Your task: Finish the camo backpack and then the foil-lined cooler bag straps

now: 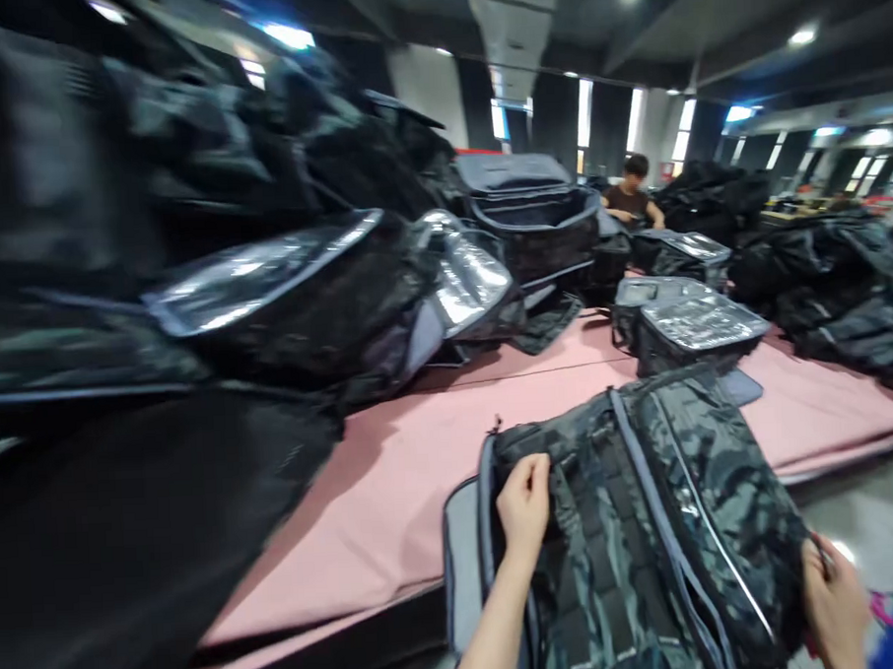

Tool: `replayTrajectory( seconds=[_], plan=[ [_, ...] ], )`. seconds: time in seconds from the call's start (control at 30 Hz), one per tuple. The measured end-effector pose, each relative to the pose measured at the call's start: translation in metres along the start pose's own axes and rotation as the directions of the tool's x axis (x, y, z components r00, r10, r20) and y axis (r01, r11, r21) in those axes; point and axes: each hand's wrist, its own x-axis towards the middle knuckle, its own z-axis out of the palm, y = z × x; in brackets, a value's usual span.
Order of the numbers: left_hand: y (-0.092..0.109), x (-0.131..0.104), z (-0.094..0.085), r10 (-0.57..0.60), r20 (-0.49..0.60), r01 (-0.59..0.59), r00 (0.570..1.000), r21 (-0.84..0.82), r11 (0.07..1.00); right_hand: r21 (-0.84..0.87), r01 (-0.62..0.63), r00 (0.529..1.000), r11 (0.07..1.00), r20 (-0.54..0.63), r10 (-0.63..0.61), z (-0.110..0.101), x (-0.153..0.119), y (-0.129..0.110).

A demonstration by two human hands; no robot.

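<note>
The heap of dark bags [191,237] at left is blurred. A pink-covered table [394,495] fills a dim workroom; a person [631,200] works far behind. The camouflage backpack [632,524] lies at its near edge, left hand [524,504] pinching its top, right hand [835,594] closed on its side.

Open pink table [393,475] runs clear ahead-left of camo backpack [633,533]; heaped dark bags [193,286] wall off left side, boxy bags [694,329] block far right, w/ co-worker [631,200] beyond.
</note>
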Motion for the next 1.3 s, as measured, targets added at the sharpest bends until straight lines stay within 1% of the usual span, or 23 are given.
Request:
replayTrajectory(
  seconds=[0.03, 0.1, 0.17, 0.23, 0.3, 0.37, 0.43, 0.5, 0.53, 0.6, 0.63, 0.67, 0.73, 0.77, 0.8, 0.83, 0.9, 1.03, 1.13, 1.3],
  plan=[
    [-0.002, 0.003, 0.001, -0.012, 0.004, 0.012, 1.000, 0.001, 1.000, -0.022, -0.011, 1.000, 1.000, 0.014, 0.011, -0.003, 0.003, 0.008],
    [-0.003, 0.004, -0.001, -0.031, 0.007, 0.031, 1.000, 0.004, 1.000, -0.029, -0.023, 0.998, 0.999, 0.060, 0.025, -0.004, 0.005, 0.014],
    [0.000, 0.003, -0.004, -0.043, 0.006, 0.043, 0.999, 0.003, 0.999, -0.007, -0.044, 0.996, 0.999, 0.076, 0.045, -0.004, 0.004, 0.012],
    [0.005, 0.003, -0.007, -0.055, 0.004, 0.055, 0.999, -0.004, 0.999, 0.008, -0.073, 0.995, 0.997, 0.065, 0.073, -0.005, 0.004, 0.002],
    [0.008, 0.006, -0.008, -0.066, 0.004, 0.066, 0.998, -0.007, 0.998, 0.033, -0.081, 0.996, 0.996, 0.038, 0.080, -0.008, 0.003, -0.013],
    [0.010, 0.011, -0.007, -0.079, 0.000, 0.079, 0.997, 0.002, 0.997, 0.099, -0.058, 0.998, 0.993, 0.027, 0.056, -0.010, 0.001, -0.035],
    [0.011, 0.015, -0.005, -0.089, -0.017, 0.089, 0.996, 0.018, 0.996, 0.204, 0.002, 0.998, 0.979, 0.054, -0.014, -0.009, -0.006, -0.063],
    [0.012, 0.018, -0.001, -0.087, -0.044, 0.089, 0.995, 0.031, 0.996, 0.304, 0.081, 0.987, 0.949, 0.109, -0.119, -0.003, -0.020, -0.094],
    [0.013, 0.019, 0.000, -0.079, -0.056, 0.081, 0.995, 0.035, 0.996, 0.338, 0.119, 0.972, 0.933, 0.150, -0.178, 0.001, -0.030, -0.111],
    [0.016, 0.018, 0.003, -0.045, -0.080, 0.049, 0.996, 0.048, 0.998, 0.407, 0.179, 0.917, 0.896, 0.260, -0.301, 0.011, -0.054, -0.144],
    [0.018, 0.016, 0.004, -0.024, -0.094, 0.029, 0.995, 0.057, 0.998, 0.450, 0.201, 0.865, 0.870, 0.335, -0.373, 0.017, -0.067, -0.159],
    [0.020, 0.015, 0.005, -0.002, -0.108, 0.009, 0.994, 0.068, 0.998, 0.481, 0.225, 0.794, 0.847, 0.414, -0.446, 0.023, -0.079, -0.175],
    [0.023, 0.011, 0.005, 0.041, -0.132, -0.029, 0.990, 0.087, 0.996, 0.526, 0.289, 0.648, 0.800, 0.507, -0.568, 0.035, -0.099, -0.202],
    [0.024, 0.010, 0.006, 0.059, -0.141, -0.046, 0.988, 0.095, 0.994, 0.542, 0.319, 0.595, 0.777, 0.523, -0.610, 0.042, -0.106, -0.214],
    [0.025, 0.008, 0.006, 0.077, -0.146, -0.062, 0.986, 0.101, 0.993, 0.547, 0.353, 0.562, 0.759, 0.525, -0.640, 0.048, -0.112, -0.224],
    [0.025, 0.007, 0.006, 0.093, -0.151, -0.077, 0.984, 0.106, 0.991, 0.546, 0.388, 0.544, 0.742, 0.515, -0.663, 0.054, -0.117, -0.233],
    [0.024, 0.006, 0.007, 0.121, -0.156, -0.103, 0.980, 0.117, 0.988, 0.527, 0.463, 0.536, 0.713, 0.474, -0.698, 0.064, -0.122, -0.245],
    [0.024, 0.005, 0.007, 0.161, -0.156, -0.142, 0.975, 0.131, 0.981, 0.482, 0.573, 0.532, 0.663, 0.396, -0.748, 0.076, -0.127, -0.251],
    [0.025, 0.004, 0.007, 0.180, -0.148, -0.160, 0.972, 0.137, 0.978, 0.457, 0.601, 0.530, 0.655, 0.386, -0.755, 0.079, -0.130, -0.249],
    [0.025, 0.003, 0.007, 0.197, -0.144, -0.177, 0.970, 0.144, 0.974, 0.460, 0.599, 0.525, 0.655, 0.393, -0.755, 0.080, -0.131, -0.246]
  ],
)
